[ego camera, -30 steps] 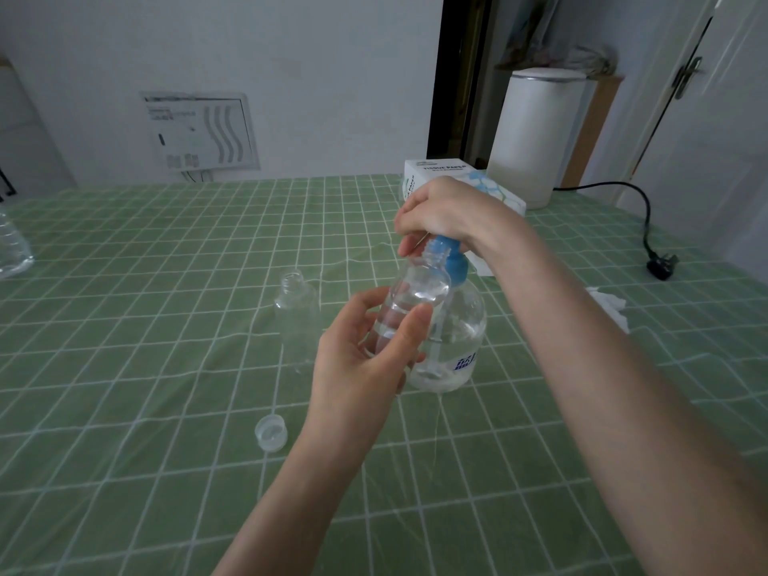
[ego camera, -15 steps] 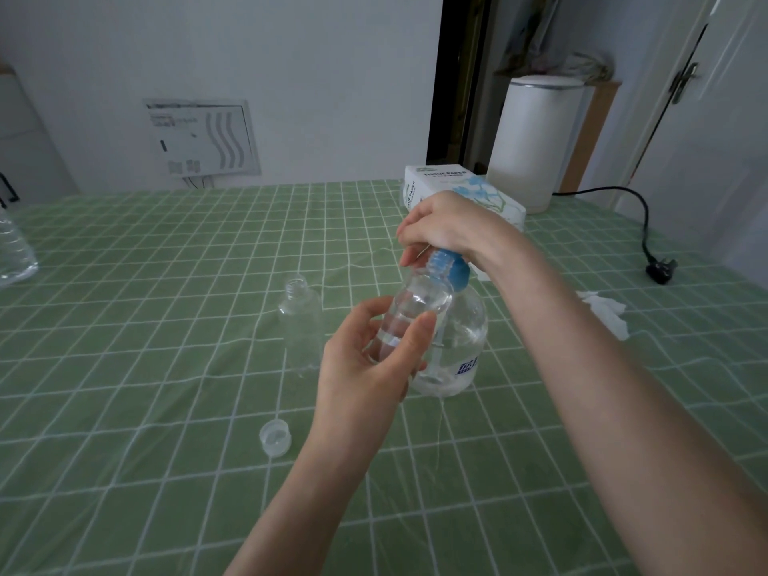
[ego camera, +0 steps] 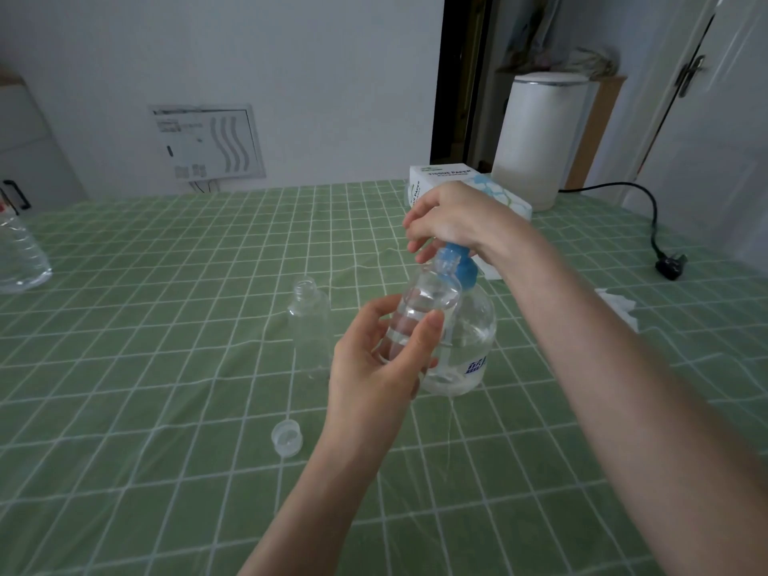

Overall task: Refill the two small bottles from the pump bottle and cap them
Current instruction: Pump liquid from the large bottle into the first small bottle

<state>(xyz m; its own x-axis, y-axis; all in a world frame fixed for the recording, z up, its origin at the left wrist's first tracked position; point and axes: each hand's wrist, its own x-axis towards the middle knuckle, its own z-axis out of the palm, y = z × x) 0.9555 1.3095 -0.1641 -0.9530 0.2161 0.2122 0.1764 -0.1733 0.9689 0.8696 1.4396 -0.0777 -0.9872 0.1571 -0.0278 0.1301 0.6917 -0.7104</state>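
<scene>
Nearest you, a loose cap point(ego camera: 286, 438) is lying on the green cloth point(ego camera: 166, 284), waiting for its bottle. Your left hand point(ego camera: 374, 363) is wrapping thumb and fingers round one small bottle point(ego camera: 424, 313), tilting its mouth under the spout to catch liquid. Just beyond, the second small bottle point(ego camera: 311, 322) is standing open. Your right hand point(ego camera: 449, 218) is curling over the blue head point(ego camera: 459, 264) of the pump bottle point(ego camera: 469, 347), hiding the nozzle; no second cap is showing.

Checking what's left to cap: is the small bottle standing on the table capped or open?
Open: the small bottle shows a bare threaded neck; a loose cap lies nearby.
</scene>
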